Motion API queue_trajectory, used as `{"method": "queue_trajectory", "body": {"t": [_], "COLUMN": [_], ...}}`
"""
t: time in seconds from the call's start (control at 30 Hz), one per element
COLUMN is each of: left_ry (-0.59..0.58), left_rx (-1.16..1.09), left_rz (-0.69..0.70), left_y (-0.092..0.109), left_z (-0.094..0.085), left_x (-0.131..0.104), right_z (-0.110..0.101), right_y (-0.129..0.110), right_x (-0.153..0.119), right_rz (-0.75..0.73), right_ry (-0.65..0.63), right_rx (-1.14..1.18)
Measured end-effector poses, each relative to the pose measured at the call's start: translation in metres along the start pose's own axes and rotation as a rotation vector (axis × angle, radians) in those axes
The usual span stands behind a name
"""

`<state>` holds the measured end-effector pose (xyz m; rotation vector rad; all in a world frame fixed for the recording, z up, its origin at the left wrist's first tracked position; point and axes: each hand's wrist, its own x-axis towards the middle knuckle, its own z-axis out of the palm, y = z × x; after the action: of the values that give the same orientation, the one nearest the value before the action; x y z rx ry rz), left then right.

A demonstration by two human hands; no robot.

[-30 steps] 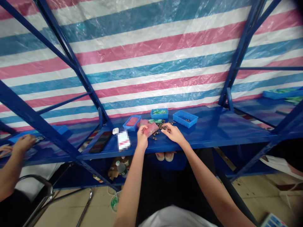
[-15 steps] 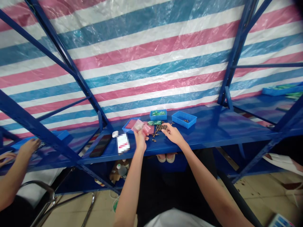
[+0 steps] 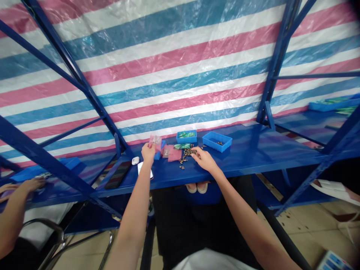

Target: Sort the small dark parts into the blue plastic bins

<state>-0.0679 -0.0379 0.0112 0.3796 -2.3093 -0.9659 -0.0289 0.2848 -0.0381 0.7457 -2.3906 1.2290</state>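
My left hand [image 3: 148,153] is closed on a small pink plastic bag [image 3: 156,141], held up at the left blue tray [image 3: 162,144], which it partly hides. Whitish contents show faintly through the plastic. On the table to its right lie more pink bags [image 3: 174,155]. My right hand [image 3: 204,158] rests at the right side of a pile of small brass-and-dark metal fittings [image 3: 186,152]. Its fingers are drawn together at the pile, and what is between them is too small to make out. Green packets [image 3: 182,146] lie just behind the pile.
Behind the pile stands a blue tray of green packets [image 3: 186,134]; right of it, another blue tray [image 3: 225,147] contains a few fittings. A phone [image 3: 142,170], white earbud case [image 3: 135,161] and dark flat object [image 3: 118,175] lie left. A co-worker's hand [image 3: 33,184] works far left.
My left hand has moved left with the pink bag, from above the table's middle to the left tray. My right hand stays by the fittings.
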Motion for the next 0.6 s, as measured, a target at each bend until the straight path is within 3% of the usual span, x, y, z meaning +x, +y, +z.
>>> {"method": "queue_trajectory", "body": {"t": [0.1,0.2,0.33,0.4,0.5,0.6], "left_ry": [-0.03,-0.086,-0.164,-0.192,-0.21,-0.151], "left_rx": [0.14,0.269,0.28,0.299,0.375,0.381], "left_rz": [-0.041,0.018,0.218,0.239,0.259,0.405], "left_y": [-0.011,-0.019,-0.029,-0.031,-0.019,0.013], "left_z": [-0.017,-0.028,-0.028,-0.025,-0.023,-0.035], "left_x": [0.025,0.032,0.031,0.028,0.02,0.008], "right_z": [0.002,0.002,0.001,0.001,0.002,0.003], "right_y": [0.002,0.003,0.002,0.002,0.003,0.004], "right_x": [0.001,0.001,0.001,0.001,0.001,0.001], "right_rz": [-0.001,-0.006,-0.005,-0.006,-0.005,-0.006], "right_ry": [-0.01,-0.007,-0.006,-0.011,-0.009,-0.001], "right_rx": [0.0,-0.01,-0.013,-0.005,-0.006,-0.01]}}
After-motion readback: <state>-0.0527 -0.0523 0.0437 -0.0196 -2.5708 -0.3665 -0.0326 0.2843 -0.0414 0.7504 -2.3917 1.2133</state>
